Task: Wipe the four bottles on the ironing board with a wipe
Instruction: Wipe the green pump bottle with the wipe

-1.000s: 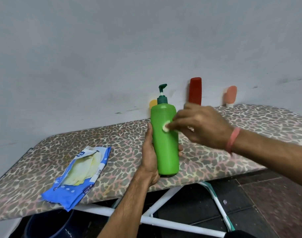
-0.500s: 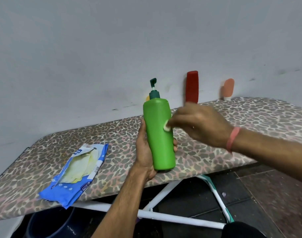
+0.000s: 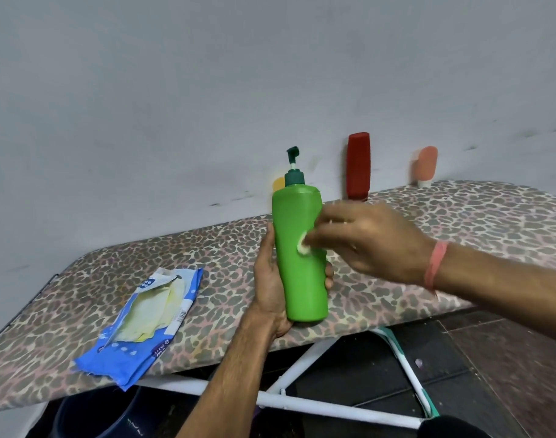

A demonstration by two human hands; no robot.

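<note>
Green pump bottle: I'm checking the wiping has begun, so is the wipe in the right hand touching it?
Touching. The head view shows the right hand pressing the small white wipe flat against the green pump bottle, with no gap.

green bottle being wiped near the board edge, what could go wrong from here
1. The green pump bottle is held over the near edge of the ironing board by the left hand alone; a hard push from the right hand could slip it to the floor.
2. The wipe is a small wad, so it may miss parts of the bottle.
3. The wipe packet lies open; the wipes may dry out.
</note>
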